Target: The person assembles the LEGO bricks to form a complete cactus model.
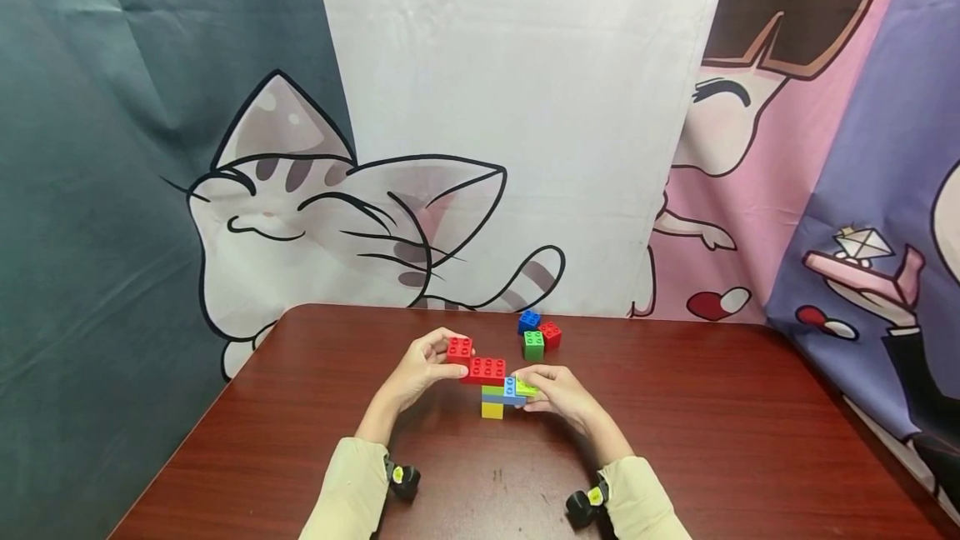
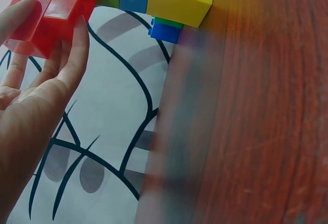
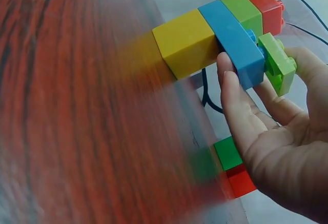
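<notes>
A stack of toy building bricks stands on the table: a yellow brick (image 3: 187, 47) at the bottom, a light-blue brick (image 3: 230, 42) across it, then a lime-green brick (image 3: 243, 13). On top lies a long red brick (image 1: 487, 370), with a small red brick (image 1: 459, 350) at its left end. My left hand (image 1: 414, 372) grips the red bricks between thumb and fingers. My right hand (image 1: 562, 394) pinches a thin lime-green brick (image 3: 277, 65) and the light-blue brick's right end. In the right wrist view, the thin brick sits tilted over the light-blue studs.
Behind the stack, a blue brick (image 1: 528, 322), a green brick (image 1: 533, 346) and a red brick (image 1: 551, 335) stand close together. The brown table (image 1: 300, 457) ends at a printed cloth backdrop (image 1: 525, 107). Each wrist wears a black camera.
</notes>
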Motion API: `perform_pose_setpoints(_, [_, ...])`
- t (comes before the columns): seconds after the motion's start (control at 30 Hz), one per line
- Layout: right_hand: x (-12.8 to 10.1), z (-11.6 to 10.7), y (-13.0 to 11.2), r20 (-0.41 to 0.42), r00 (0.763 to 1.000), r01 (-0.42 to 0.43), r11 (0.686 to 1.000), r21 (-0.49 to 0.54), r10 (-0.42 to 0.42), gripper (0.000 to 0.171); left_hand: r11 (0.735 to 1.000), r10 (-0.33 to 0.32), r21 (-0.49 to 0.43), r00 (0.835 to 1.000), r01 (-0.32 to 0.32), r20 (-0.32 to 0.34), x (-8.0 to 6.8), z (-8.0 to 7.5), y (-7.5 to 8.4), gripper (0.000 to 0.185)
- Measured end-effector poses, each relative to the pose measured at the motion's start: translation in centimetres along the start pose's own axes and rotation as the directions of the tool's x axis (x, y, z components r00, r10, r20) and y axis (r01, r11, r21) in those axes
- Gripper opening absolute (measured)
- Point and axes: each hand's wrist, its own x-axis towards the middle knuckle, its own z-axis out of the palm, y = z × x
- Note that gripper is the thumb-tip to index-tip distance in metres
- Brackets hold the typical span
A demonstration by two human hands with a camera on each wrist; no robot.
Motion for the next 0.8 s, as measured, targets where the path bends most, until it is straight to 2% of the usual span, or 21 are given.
perform_pose_setpoints(0.3, [0.04, -0.18, 0.24, -0.015, 1.0, 0.011, 1.0, 0.019, -0.01, 0.048, 1.0, 0.004, -0.01, 1.0, -0.004, 0.009, 0.02, -0.14, -0.2, 0.046])
perform_pose_setpoints(0.53, [0.08, -0.07, 0.06, -0.044, 0.999, -0.017, 0.999, 0.039, 0.018, 0.047, 1.0, 0.001, -0.004, 1.0, -0.001, 0.007, 0.09, -0.12, -0.13, 0.045])
perform_pose_setpoints(0.8, [0.12, 0.07, 0.05, -0.019, 1.0, -0.001, 0.998, 0.066, 0.002, 0.048, 1.0, -0.007, -0.001, 1.0, 0.007, -0.002, 0.02, -0.14, -0.07, 0.045])
